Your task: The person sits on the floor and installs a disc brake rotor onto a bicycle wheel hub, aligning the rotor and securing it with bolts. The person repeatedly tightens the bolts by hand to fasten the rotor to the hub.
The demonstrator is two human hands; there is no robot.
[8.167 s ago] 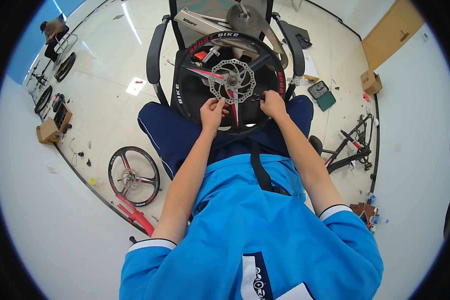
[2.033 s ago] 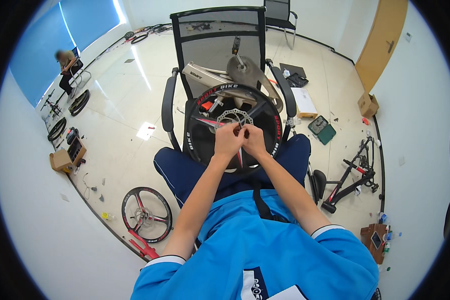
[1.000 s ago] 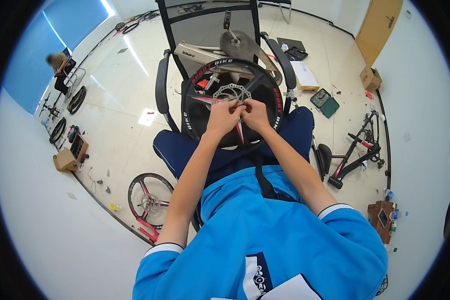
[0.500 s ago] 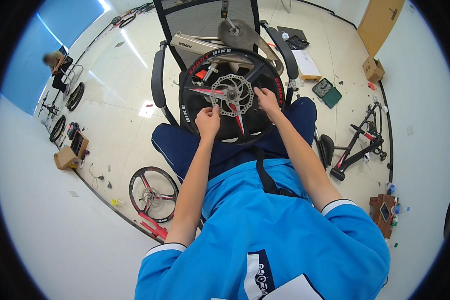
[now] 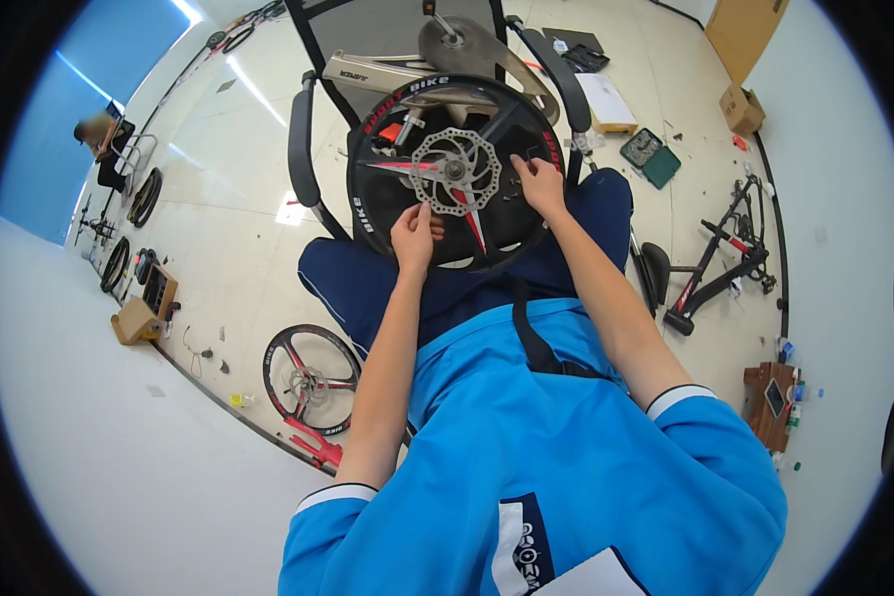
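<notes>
A black three-spoke bicycle wheel with red accents lies across the chair seat and my lap. At its hub sits a silver brake disc with a wavy, perforated rim. My left hand is at the disc's lower left edge, thumb and forefinger closed on the rim, the other fingers curled. To the right of the disc, my right hand is closed in a pinch. A thin dark bent piece, like a hex key, shows at its fingertips. Several small bolts lie beside that hand.
A beige bicycle frame and crank lean on the chair behind the wheel. Armrests flank it. Around the floor lie another wheel, a black frame, a green tool case and cartons. A person sits far left.
My right hand has moved off the disc's right edge, a little farther right, uncovering small bolts. My left hand stays by the disc's lower left rim. The whole view has shifted slightly.
</notes>
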